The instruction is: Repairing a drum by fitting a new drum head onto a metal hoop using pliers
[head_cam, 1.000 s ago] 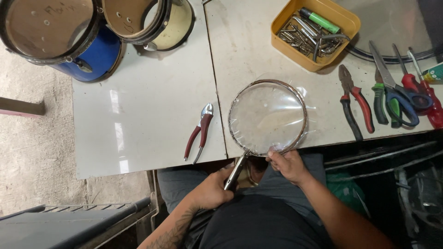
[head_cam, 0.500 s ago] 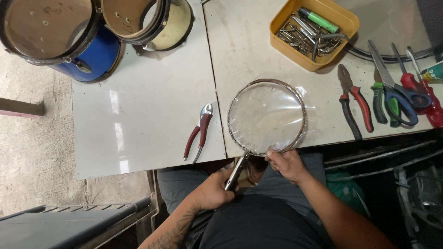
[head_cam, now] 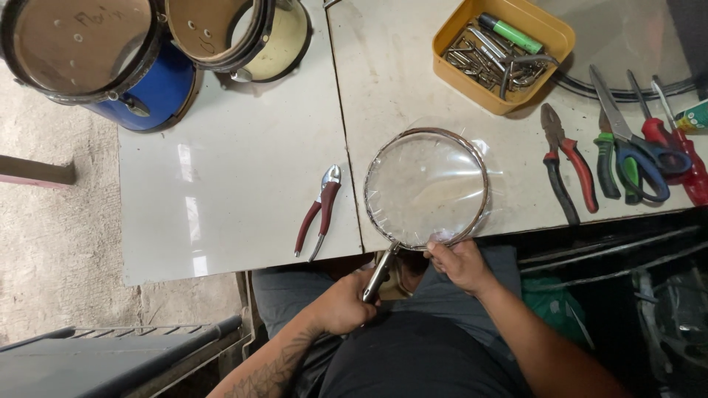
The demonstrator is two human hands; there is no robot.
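The left hand (head_cam: 341,301) grips pliers (head_cam: 380,271) that bite the near rim of the hoop (head_cam: 426,189), likely to pull it tight. The right hand (head_cam: 461,262) pinches the clear film (head_cam: 445,239) at the same rim, so it stays flat. The hoop lies at the table (head_cam: 236,177) edge, close to the person. Just left lie red pliers (head_cam: 318,210). Right of it lie more pliers (head_cam: 568,166) and scissors (head_cam: 627,129). Farther off sit a yellow tray (head_cam: 453,74) and two drums (head_cam: 103,59). Nothing blocks the hands.

Left hand (head_cam: 343,298) fisted, right hand (head_cam: 461,264) pinching; both forearms angled inward.
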